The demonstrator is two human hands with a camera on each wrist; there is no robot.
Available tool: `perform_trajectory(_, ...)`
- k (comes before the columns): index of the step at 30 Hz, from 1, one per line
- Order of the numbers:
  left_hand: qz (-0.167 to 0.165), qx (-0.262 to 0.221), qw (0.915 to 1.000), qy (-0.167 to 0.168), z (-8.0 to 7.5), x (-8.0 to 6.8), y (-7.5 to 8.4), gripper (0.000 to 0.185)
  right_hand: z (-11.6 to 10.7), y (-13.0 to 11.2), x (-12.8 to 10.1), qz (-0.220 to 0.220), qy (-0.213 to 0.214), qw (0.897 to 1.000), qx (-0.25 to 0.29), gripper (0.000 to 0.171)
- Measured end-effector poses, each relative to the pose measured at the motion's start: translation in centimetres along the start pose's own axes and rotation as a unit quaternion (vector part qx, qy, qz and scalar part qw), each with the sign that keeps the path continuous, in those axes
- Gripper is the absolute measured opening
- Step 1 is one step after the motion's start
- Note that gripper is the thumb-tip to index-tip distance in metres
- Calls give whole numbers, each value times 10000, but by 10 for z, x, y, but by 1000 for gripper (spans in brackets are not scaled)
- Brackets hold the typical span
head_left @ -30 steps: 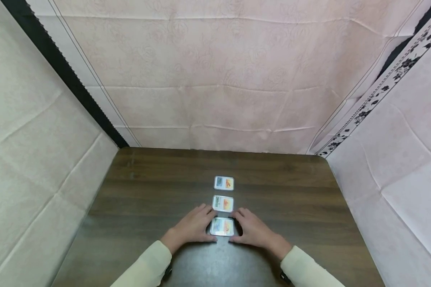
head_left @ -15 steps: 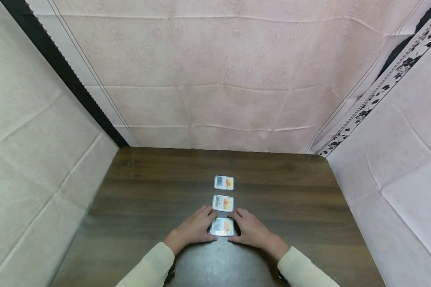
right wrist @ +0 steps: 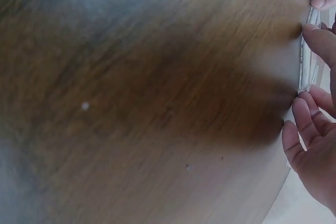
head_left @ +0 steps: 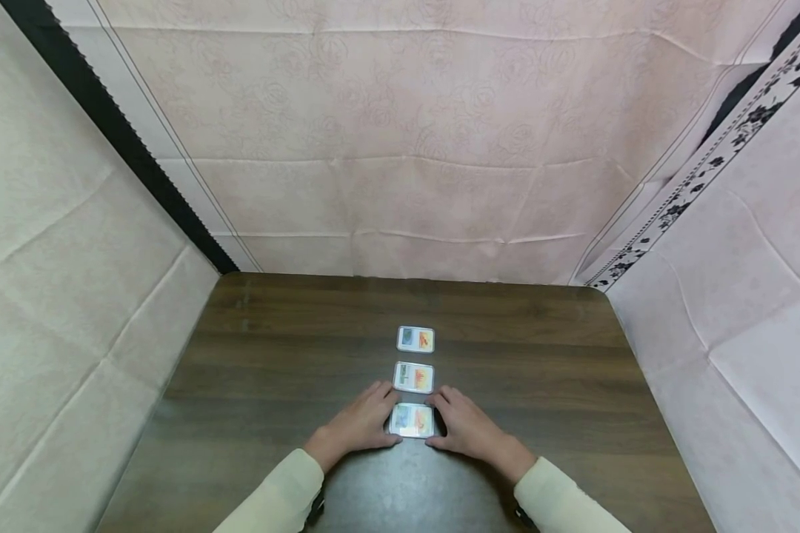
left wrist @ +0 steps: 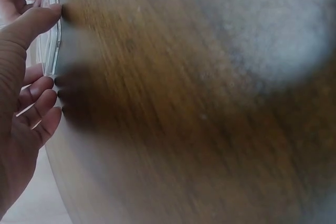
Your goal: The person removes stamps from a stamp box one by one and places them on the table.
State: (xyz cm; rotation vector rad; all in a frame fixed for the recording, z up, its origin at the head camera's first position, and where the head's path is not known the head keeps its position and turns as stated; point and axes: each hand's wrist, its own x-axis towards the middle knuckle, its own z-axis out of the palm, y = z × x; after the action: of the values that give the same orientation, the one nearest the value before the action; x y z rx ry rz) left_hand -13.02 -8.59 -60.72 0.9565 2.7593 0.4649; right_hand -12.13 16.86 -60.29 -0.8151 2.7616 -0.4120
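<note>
— What do you have on the head view?

— Three small picture cards lie in a line down the middle of the dark wooden bench (head_left: 253,348). The far card (head_left: 415,339) and the middle card (head_left: 414,377) lie flat and apart from the hands. The near card (head_left: 412,420) sits between my two hands, at the near end of the line.

— And the hands?

— My left hand (head_left: 358,426) presses in on the near card's left edge, my right hand (head_left: 465,428) on its right edge. The fingers (left wrist: 32,22) are curled in against the edges, thumbs at the near corners; the wrist views show the thin clear rim of it pinched from both sides. I cannot tell whether it is clear of the wood or flat on it.

— What worries you from here?

— It is thin and looks slick, so I judge an uneven squeeze could make it skid or flip out. My fingertips also reach up close to the middle card; a push toward the far side could knock it out of line. The wrist views are blurred, so I am steering mostly by the head view.
</note>
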Motion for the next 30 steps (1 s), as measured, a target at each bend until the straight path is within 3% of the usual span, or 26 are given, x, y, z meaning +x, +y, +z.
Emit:
perform_trajectory(21, -109, -181, 9998, 8, 3, 1, -3, 70, 2, 0, 3, -220, 190, 9995, -108, 69)
perform_trajectory(30, 111, -163, 9996, 187, 3, 1, -4, 65, 4, 1, 3, -344, 308, 9989, 56, 67)
